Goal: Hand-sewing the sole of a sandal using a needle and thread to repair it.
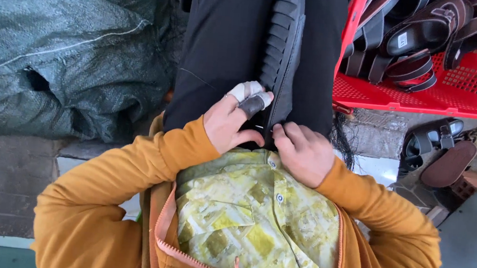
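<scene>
We clamp both grips, left hand [229,123] and right hand [304,151], on the black shoe sole [282,47] between our knees.

Black ridged sole [282,47] (on lap).

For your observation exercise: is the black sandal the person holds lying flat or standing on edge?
On edge: the black sandal shows its ridged tread sideways between the left hand and right hand.

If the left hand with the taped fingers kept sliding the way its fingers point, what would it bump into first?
The left hand points up and right, already touching the black ridged sole on the lap. Straight on, it would probably press into that sole; depth is hard to judge.
</scene>
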